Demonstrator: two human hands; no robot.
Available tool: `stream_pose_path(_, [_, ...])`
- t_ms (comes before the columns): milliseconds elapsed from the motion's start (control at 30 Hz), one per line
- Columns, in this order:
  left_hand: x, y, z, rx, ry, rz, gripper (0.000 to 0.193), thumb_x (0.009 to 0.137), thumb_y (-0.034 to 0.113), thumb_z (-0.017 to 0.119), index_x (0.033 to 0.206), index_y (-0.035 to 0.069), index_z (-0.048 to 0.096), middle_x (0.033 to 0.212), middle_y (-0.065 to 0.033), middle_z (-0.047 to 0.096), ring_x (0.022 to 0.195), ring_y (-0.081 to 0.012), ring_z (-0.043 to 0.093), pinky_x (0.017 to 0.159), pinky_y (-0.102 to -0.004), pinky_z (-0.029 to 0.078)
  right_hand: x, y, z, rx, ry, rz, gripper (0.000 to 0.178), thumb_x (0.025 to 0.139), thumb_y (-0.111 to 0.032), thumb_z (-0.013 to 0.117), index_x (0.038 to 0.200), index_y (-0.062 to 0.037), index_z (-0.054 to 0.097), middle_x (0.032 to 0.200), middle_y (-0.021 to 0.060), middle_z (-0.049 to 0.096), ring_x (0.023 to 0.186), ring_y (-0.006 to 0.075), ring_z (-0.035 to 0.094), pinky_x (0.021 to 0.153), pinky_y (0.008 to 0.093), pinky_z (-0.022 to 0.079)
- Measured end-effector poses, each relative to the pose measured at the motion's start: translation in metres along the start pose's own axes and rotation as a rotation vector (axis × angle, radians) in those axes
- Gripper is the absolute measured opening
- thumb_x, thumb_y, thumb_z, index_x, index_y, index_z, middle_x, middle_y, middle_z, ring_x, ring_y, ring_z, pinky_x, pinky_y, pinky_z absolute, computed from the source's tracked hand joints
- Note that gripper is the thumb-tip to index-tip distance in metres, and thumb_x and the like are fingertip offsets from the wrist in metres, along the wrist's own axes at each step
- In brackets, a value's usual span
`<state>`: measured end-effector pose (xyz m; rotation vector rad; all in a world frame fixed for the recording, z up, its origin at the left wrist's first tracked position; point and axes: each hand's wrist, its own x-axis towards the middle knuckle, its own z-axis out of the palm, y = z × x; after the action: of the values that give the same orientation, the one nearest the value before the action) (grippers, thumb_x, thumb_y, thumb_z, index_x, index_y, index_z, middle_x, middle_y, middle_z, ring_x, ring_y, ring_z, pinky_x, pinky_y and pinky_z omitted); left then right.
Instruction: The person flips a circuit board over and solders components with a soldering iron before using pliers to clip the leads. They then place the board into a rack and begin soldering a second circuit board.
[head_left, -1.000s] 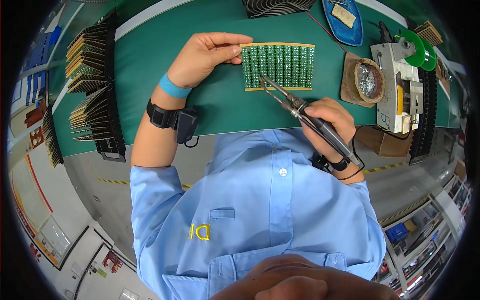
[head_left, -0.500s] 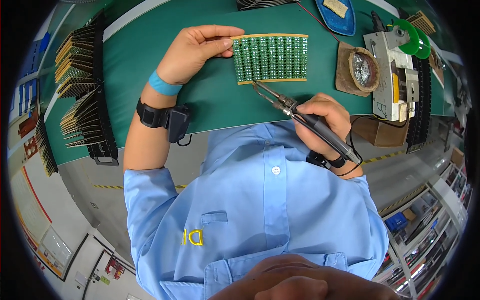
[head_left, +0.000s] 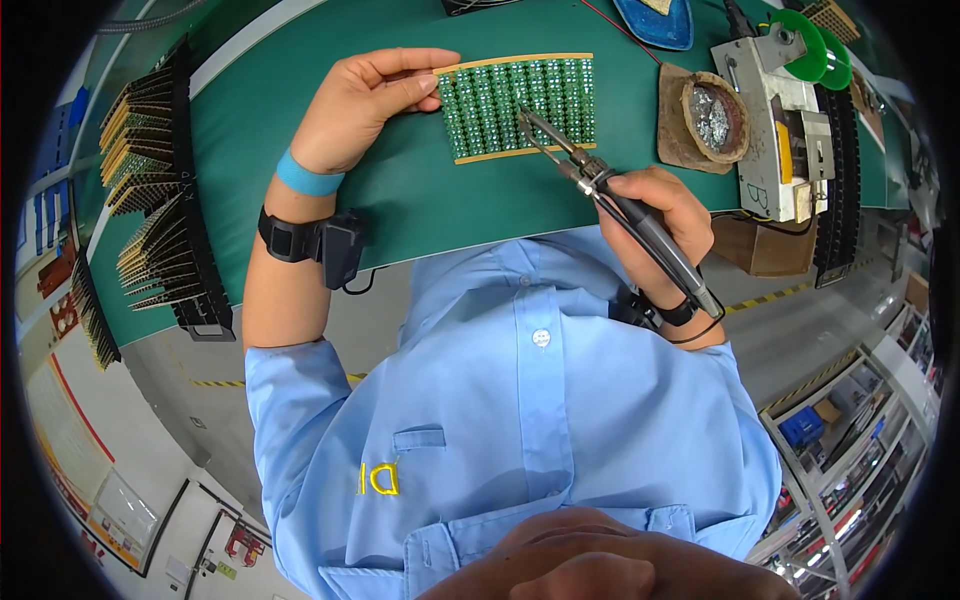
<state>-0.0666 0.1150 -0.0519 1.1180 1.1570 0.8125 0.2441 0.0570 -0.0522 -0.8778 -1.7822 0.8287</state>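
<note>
A green circuit board panel point(head_left: 500, 105) with tan edge strips lies over the green mat. My left hand point(head_left: 385, 88) pinches its upper left corner between thumb and fingers. In my right hand point(head_left: 665, 215) is a soldering iron point(head_left: 640, 225) with a grey handle, its black cable trailing past the wrist. The iron's narrow forked end points up and left over the middle of the panel. Whether the tip touches the panel I cannot tell.
Stacks of circuit panels stand in a black rack point(head_left: 190, 210) at the left. On the right are a round dish of solder point(head_left: 715, 115) on a brown pad, a grey metal box point(head_left: 755, 150) and a green spool point(head_left: 805, 50). A blue tray point(head_left: 655, 25) sits at the back.
The iron's tip has moved from the panel's lower edge up to its middle. The panel and both hands appear slightly shifted in the view.
</note>
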Motion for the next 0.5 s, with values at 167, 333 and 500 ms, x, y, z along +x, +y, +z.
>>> stream_pose_path(167, [0.001,-0.002,0.000,-0.008,-0.005,0.003,0.030,0.097,0.007,0.061,0.126,0.001,0.065,0.103,-0.0028,0.070,0.086,-0.0068,0.064,0.083,-0.0195,0.054,0.005,0.006,0.004,-0.038,0.026,-0.076,0.031,0.074,0.010,0.077,0.102,0.0013,0.067,0.088,0.0132,0.069,0.076,0.0191,0.067,0.067,0.0283,0.052])
stream_pose_path(333, [0.000,0.000,0.002,-0.006,0.009,-0.005,0.030,0.097,0.007,0.061,0.126,0.001,0.065,0.104,-0.0027,0.070,0.086,-0.0068,0.064,0.083,-0.0194,0.054,0.008,0.009,0.007,-0.091,0.056,-0.104,0.033,0.073,0.011,0.078,0.103,0.0013,0.068,0.089,0.0129,0.070,0.077,0.0199,0.067,0.068,0.0279,0.052])
stream_pose_path(500, [0.002,-0.004,-0.002,-0.020,-0.007,0.019,0.028,0.097,0.009,0.062,0.124,0.001,0.067,0.105,-0.0055,0.073,0.087,-0.0078,0.066,0.084,-0.0216,0.055,0.017,0.004,0.007,-0.104,0.010,-0.089,0.033,0.073,0.011,0.078,0.102,0.0016,0.068,0.085,0.0122,0.069,0.074,0.0182,0.065,0.065,0.0271,0.050])
